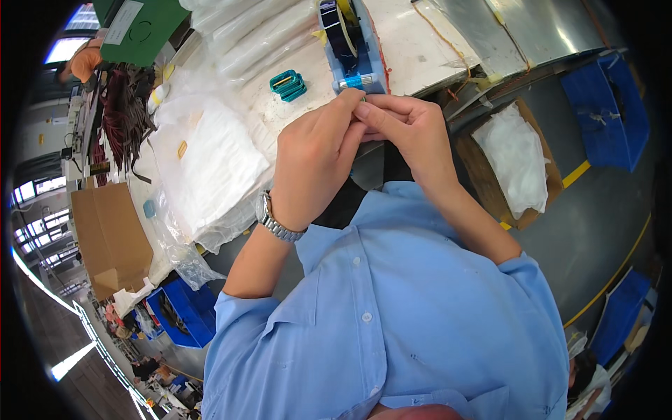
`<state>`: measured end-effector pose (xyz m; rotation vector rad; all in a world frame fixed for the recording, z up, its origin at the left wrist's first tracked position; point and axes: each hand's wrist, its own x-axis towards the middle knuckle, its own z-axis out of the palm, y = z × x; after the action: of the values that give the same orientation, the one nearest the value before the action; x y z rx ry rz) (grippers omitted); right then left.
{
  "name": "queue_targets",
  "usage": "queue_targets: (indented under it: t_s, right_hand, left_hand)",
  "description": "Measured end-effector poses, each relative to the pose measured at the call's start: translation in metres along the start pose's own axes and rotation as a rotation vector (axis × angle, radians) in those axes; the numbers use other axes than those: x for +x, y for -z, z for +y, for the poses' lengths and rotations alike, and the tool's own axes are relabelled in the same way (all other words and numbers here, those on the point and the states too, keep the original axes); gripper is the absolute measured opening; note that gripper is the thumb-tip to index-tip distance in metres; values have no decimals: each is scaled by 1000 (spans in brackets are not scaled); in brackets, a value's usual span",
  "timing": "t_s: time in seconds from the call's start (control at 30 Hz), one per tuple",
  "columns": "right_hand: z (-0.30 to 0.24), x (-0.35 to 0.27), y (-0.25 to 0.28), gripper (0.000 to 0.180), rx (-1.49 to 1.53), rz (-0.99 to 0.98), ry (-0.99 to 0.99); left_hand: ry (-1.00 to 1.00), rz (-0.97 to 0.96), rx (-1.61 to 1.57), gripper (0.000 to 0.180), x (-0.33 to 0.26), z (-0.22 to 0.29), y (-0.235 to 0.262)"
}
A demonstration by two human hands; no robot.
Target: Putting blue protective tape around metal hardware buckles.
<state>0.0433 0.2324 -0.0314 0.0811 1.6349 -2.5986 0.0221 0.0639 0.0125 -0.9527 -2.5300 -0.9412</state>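
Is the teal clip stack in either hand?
No: the teal clip stack lies on the table, apart from the left hand and right hand.

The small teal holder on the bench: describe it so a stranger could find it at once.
Start at the long white worktable that runs across the top of the head view, and find the blue tape dispenser just above the two hands. Left of the dispenser's base, on clear plastic sheeting, lies the teal holder. It is the only teal thing there, a small rectangular stacked frame with a yellowish strip in its opening.
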Motion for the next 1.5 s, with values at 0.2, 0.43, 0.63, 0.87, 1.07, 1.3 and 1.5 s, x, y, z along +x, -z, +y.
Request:
queue_targets:
  t_s: [0.2, 0.43, 0.63, 0.87, 1.07, 1.3, 1.5]
  right_hand:
    - [26, -47, 18, 32, 40, -25, -212]
    - [10, -38, 17, 31, -315, -226, -68]
    - [6, -34, 7, 29, -557, -387, -100]
    - [12, -26, -18, 36, -216, -317, -280]
    - [9, -23, -12, 35, -268, -216, -175]
    - [-45, -13, 0, 26, -557, 144, 323]
    - [-56, 39, -1, 37, -786, 82, 98]
  left_hand:
    - [236, -179, -187, 34, -48, 10, -10]
    - [664, -146, -929, 33, -64, 6, -1]
    - [633, -185, -863, 34, -81, -6, 11]
    - [237, -157, -217, 31, -76, -21, 30]
    - [606, 69, -366, 29, -46, -79, 30]
    - [351, 1, 188, 29, -43, -88, 24]
    - [372, 85, 223, 25, -52, -75, 32]
